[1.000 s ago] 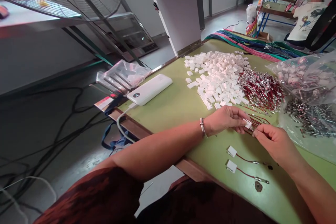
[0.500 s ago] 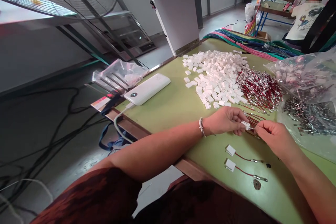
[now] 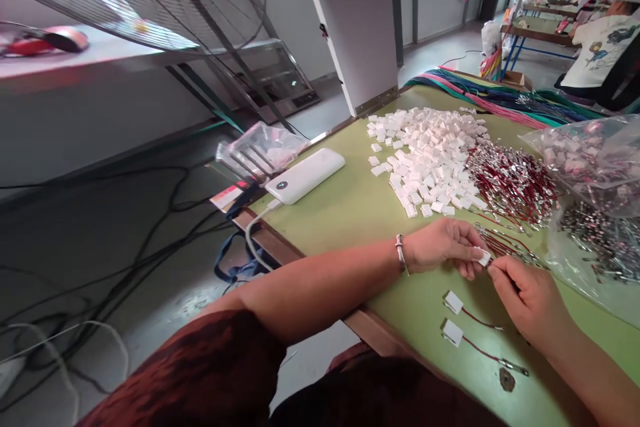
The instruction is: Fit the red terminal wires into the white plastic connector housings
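My left hand (image 3: 445, 245) pinches a small white plastic connector housing (image 3: 484, 257) between thumb and fingers. Right against the housing's near end, my right hand (image 3: 533, 297) is closed, its thumb and forefinger on a thin wire terminal that the fingers mostly cover. Below the hands, two white housings (image 3: 453, 333) lie on the table, each with a short red wire (image 3: 480, 347) running out to a metal end. Just behind the fingers is a small row of loose red wires (image 3: 510, 245).
A heap of white housings (image 3: 430, 153) covers the table's middle, beside a pile of red terminal wires (image 3: 515, 180). Clear plastic bags (image 3: 595, 160) of parts lie at right. A white power bank (image 3: 307, 175) with a cable sits left. Long wire bundles (image 3: 500, 100) lie behind. A person (image 3: 597, 47) sits farther off.
The gap between the housing and my right fingertips has closed, and the metal piece seen between them is now mostly covered. The whole view has shifted, moving the scene right and down.
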Motion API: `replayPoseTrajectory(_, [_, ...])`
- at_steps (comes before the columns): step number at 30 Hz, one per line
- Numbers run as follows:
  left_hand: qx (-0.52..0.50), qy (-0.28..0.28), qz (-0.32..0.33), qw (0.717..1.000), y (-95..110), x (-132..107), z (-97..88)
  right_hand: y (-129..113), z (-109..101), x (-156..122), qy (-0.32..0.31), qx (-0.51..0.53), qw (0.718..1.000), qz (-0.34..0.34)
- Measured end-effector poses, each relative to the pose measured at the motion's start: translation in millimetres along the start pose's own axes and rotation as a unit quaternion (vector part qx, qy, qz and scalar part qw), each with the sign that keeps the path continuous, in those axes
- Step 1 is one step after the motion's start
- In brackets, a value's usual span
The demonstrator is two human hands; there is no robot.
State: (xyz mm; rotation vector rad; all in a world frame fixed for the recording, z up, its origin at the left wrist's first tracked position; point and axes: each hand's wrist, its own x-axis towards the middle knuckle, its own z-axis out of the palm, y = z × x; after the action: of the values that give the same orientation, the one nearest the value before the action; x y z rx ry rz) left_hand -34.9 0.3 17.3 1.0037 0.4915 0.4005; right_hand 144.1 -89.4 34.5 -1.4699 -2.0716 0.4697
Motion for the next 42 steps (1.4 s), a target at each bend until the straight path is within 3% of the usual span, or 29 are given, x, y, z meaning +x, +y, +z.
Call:
replayPoseTrajectory(5, [0.058, -0.017, -0.023, 0.998, -1, -1, 3.1, 6, 4, 0, -0.042, -0.008, 0.998, -0.044])
replayPoseTrajectory(8, [0.255, -0.005, 0.004, 0.967, 17, -9, 1.1, 3, 6, -1, -0.048, 0.007, 0.999, -0.008])
replayPoseTrajectory(9, [0.353, 0.033, 0.047, 0.934, 25, -11, -2.6, 0, 6, -2, -0.056, 0.010, 0.998, 0.003])
replayPoseTrajectory(11, [0.515, 0.175, 0.158, 0.824, 39, -15, -15.5, -5, 6, -3, -0.094, 0.006, 0.995, 0.011])
replayPoseTrajectory(12, [0.574, 0.210, 0.192, 0.768, 44, -16, -23.9, -7, 6, -4, -0.117, -0.001, 0.993, 0.009])
replayPoseTrajectory(13, [0.626, 0.201, 0.200, 0.726, 47, -16, -32.9, -8, 5, -4, -0.131, -0.012, 0.991, 0.008])
replayPoseTrajectory(16, [0.709, 0.170, 0.153, 0.667, 45, -10, -55.6, -3, 4, -2, -0.087, -0.063, 0.994, 0.021])
replayPoseTrajectory(19, [0.725, 0.161, 0.129, 0.657, 38, -2, -65.3, 8, 8, 4, -0.020, -0.148, 0.988, 0.030])
replayPoseTrajectory(22, [0.718, 0.147, 0.136, 0.667, 37, 0, -63.6, 15, 17, 9, -0.022, -0.240, 0.971, 0.005])
replayPoseTrajectory(25, [0.664, 0.159, 0.189, 0.705, 43, -4, -55.2, 16, 24, 10, -0.019, -0.288, 0.957, -0.011])
replayPoseTrajectory(28, [0.521, 0.227, 0.231, 0.790, 49, -10, -43.8, 14, 24, 8, -0.007, -0.287, 0.958, -0.007])
replayPoseTrajectory(31, [0.325, 0.245, 0.149, 0.901, 49, -13, -33.6, 11, 21, 6, -0.019, -0.282, 0.959, 0.008])
replayPoseTrajectory(33, [0.215, 0.226, 0.086, 0.946, 45, -11, -29.2, 8, 21, 6, -0.043, -0.303, 0.952, 0.024])
replayPoseTrajectory(37, [0.081, 0.174, 0.026, 0.981, 33, -5, -25.5, 1, 23, 7, -0.095, -0.337, 0.935, 0.052])
replayPoseTrajectory(42, [0.036, 0.101, 0.009, 0.994, 26, -5, -24.2, -8, 26, 7, -0.115, -0.363, 0.923, 0.055])
